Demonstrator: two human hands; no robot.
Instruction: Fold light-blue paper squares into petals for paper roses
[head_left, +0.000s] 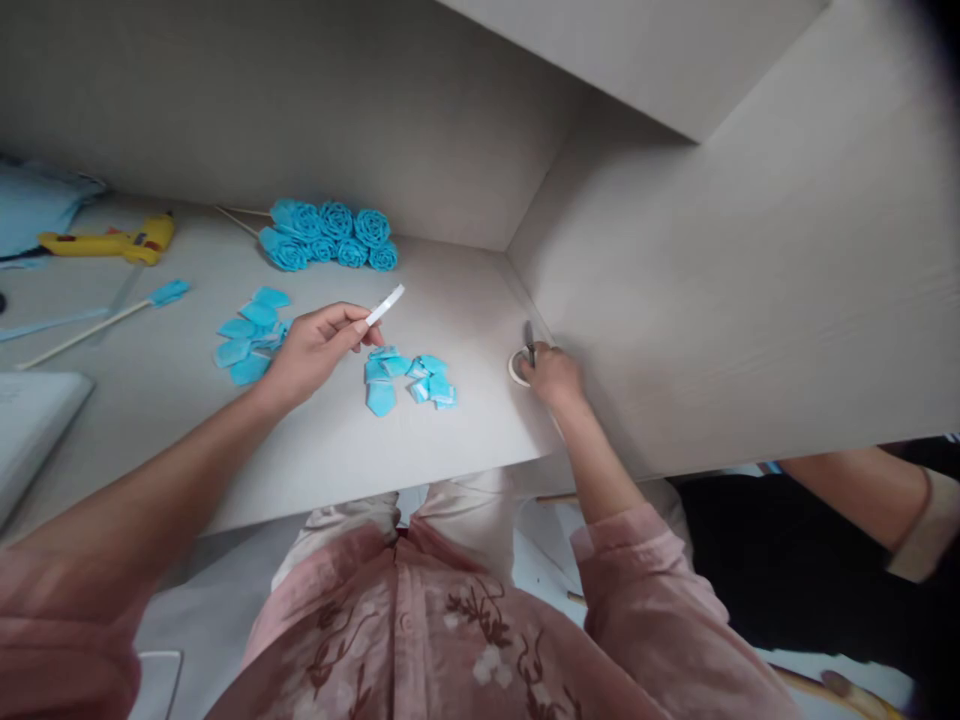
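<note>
My left hand [326, 343] is closed in a pinch on a short white strip [386, 305], held above the tabletop. Beneath and right of it lie loose blue petal pieces [381, 397], with a second small heap of blue pieces [433, 384] alongside. More blue petals [238, 351] spread out left of my wrist. Near the right-hand panel, my right hand [556, 376] has its fingers closed around a dark slim tool [529, 340], whose kind I cannot make out. A cream tape roll [514, 368] lies right at those fingertips, partly covered by them.
Several blue crepe-paper roses [336, 219] lie bundled at the back panel. A yellow glue gun [120, 240] rests far left, near a stick with a blue tip [127, 315] and a white flat object [37, 420]. A grey panel [750, 280] stands at right; another person's arm [862, 490] shows beyond it.
</note>
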